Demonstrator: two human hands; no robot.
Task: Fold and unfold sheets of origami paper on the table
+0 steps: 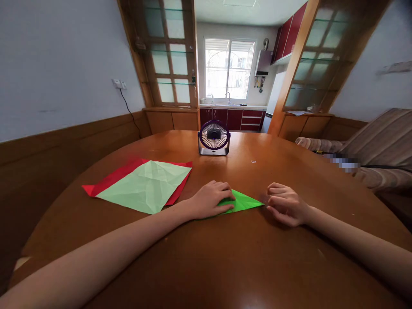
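Observation:
A bright green sheet of paper (243, 201), folded to a pointed shape, lies on the table in front of me. My left hand (212, 199) rests on its left part, thumb and fingers apart and pressed down on the paper, hiding much of it. Just beyond the paper's right tip is my right hand (286, 205), its fingers curled in towards the thumb. No paper shows between those fingers. To the left lie a creased pale green sheet (144, 184) and, partly under it, a red sheet (114, 174).
A small purple desk fan (214, 136) stands towards the far side of the brown wooden table (206, 266). A tiny white scrap (253, 162) lies to the right of the fan. Beyond the table's right edge is a striped sofa (383, 141).

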